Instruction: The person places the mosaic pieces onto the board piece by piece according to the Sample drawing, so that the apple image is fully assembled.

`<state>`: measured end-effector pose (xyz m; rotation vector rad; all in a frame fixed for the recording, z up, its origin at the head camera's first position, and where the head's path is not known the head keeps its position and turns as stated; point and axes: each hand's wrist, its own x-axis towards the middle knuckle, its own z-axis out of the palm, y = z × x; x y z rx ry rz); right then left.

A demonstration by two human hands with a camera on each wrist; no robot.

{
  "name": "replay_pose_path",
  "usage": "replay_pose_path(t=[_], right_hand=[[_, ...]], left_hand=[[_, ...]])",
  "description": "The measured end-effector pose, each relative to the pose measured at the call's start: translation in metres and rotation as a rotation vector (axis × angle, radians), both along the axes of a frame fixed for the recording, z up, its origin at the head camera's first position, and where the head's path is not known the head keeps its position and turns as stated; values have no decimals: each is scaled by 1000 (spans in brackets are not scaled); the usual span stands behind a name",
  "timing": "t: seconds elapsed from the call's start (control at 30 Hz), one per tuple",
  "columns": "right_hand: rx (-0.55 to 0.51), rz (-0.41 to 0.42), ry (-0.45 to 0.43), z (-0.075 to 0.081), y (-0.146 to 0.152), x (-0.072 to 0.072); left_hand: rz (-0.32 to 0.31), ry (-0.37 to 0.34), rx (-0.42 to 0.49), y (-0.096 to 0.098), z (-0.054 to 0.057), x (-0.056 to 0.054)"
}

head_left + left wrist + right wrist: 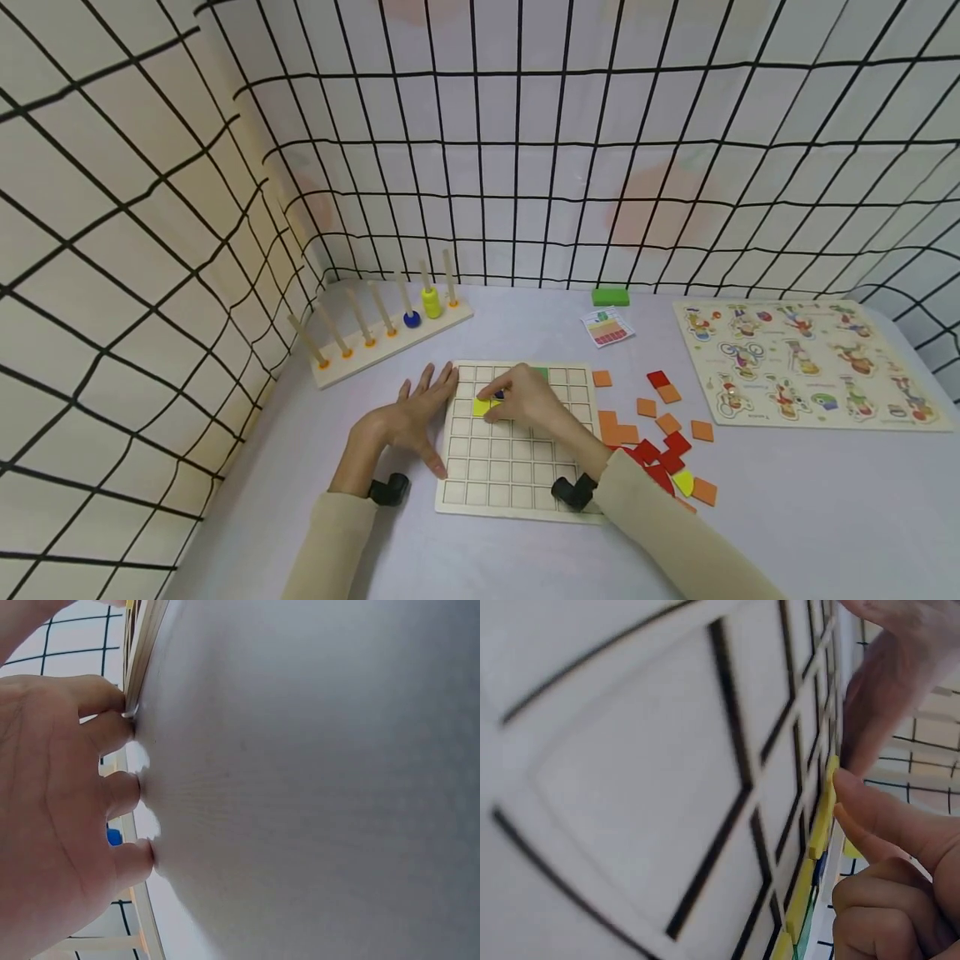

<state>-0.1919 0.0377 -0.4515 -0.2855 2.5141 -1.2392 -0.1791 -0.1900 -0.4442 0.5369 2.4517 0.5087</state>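
Note:
A pale wooden board point(480, 471) marked with a grid of squares lies on the table. Over its upper left part, my right hand point(534, 402) pinches a yellow square tile point(481, 408) between thumb and forefinger, the tile at board level. In the right wrist view more yellow pieces point(800, 896) line up beside it, with green and dark blue ones partly hidden. A green tile point(541, 374) shows behind the hand at the board's far edge. My left hand point(408, 421) rests with spread fingers on the table, touching the board's left edge.
Loose orange tiles point(647, 407) and red tiles point(677, 442) lie right of the board, some under my right sleeve. A peg stand point(390, 340) with yellow and blue rings is back left. Behind are a green block point(611, 297), a printed card point(607, 327), a picture puzzle point(765, 367) and black netting.

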Motion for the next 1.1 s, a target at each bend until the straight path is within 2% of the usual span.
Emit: replay_pose_path(t=[0.1,0.2,0.33,0.43,0.6,0.73,0.97,1.1], right_hand=[[-50,-2,-45,5,14,0],[-82,-26,-72,14,41,0],[-10,-92,-57,25,89,4],[58,-133,-56,27,129,11],[109,-157,-84,20,185,31],[118,-156,-120,10,216,50],[140,-130,-195,0,250,78],[98,-107,-252,-4,258,87]], left_hand=[[8,-3,15,1,0,1],[18,-7,24,0,1,3],[25,-8,28,-1,2,3],[26,-3,34,-2,1,3],[29,-1,37,-3,1,3],[26,-7,41,-2,1,4],[21,-7,46,0,2,3],[19,-7,45,1,1,2]])
